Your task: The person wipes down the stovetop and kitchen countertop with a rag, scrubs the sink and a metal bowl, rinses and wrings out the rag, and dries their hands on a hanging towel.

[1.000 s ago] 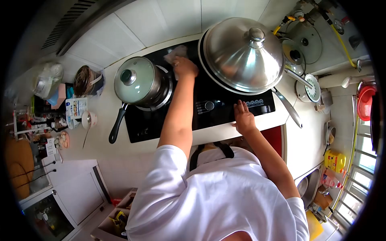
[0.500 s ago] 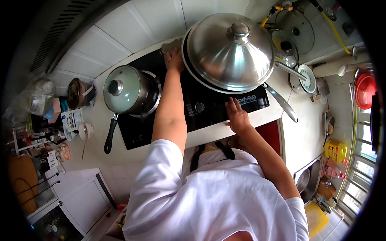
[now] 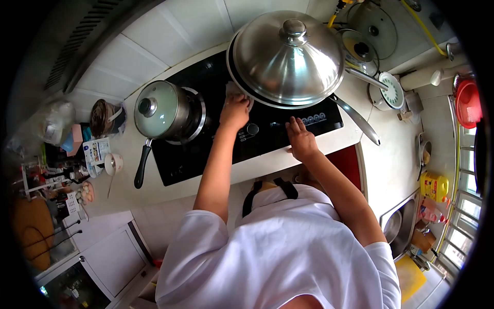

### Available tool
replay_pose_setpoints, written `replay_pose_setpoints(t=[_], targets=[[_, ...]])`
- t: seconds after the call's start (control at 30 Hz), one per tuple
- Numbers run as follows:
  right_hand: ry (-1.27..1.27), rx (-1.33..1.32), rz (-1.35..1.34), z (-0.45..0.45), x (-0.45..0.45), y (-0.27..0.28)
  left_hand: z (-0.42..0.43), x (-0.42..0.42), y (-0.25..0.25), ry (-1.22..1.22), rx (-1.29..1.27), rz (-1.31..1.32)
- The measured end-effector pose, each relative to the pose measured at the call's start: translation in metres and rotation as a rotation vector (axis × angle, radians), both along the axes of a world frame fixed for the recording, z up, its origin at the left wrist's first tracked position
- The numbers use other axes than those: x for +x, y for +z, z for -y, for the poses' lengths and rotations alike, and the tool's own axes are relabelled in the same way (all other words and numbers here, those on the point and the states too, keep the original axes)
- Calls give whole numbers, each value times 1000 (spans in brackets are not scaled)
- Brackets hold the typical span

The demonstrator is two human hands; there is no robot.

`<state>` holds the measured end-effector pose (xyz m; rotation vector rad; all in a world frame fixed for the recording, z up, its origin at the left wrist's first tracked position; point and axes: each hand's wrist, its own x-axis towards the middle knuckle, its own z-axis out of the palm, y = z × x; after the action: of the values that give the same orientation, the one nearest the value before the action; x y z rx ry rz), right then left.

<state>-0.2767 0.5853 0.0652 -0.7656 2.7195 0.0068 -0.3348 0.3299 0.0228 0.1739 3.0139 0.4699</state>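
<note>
My left hand (image 3: 235, 111) grips a crumpled greyish cloth (image 3: 232, 89) and presses it on the black glass cooktop (image 3: 247, 151), between the saucepan and the big wok. Near the front edge of the cooktop, beside its row of round markings, rests my right hand (image 3: 301, 139), fingers extended and holding nothing. The saucepan (image 3: 177, 110) with a glass lid stands on the left burner, its black handle toward the front. A tall domed steel lid (image 3: 288, 64) covers the wok at the right. A control knob (image 3: 252, 129) lies just right of my left wrist.
White counter (image 3: 388, 172) runs right toward a sink (image 3: 393, 226). Glass lids (image 3: 358, 50) and an enamel pot (image 3: 392, 90) stand right of the wok. At left are a brown lidded pot (image 3: 103, 117), a small bowl (image 3: 113, 163) and clutter. A yellow bottle (image 3: 434, 186) stands far right.
My left hand has drawn the cloth from the back of the cooktop toward the front, near the knob. My right hand stays at the front edge. The view has shifted slightly.
</note>
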Motion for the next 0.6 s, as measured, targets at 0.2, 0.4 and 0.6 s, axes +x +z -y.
replay_pose_setpoints(t=[0.2,0.4,0.6], targets=[[-53,-21,32,0,1,0,-67,32,43,-79,-125,184],[-100,-85,7,-4,6,-5,-105,50,38,-278,-112,96],[-219,-240,3,-15,19,-12,-118,86,16,-256,-71,23]])
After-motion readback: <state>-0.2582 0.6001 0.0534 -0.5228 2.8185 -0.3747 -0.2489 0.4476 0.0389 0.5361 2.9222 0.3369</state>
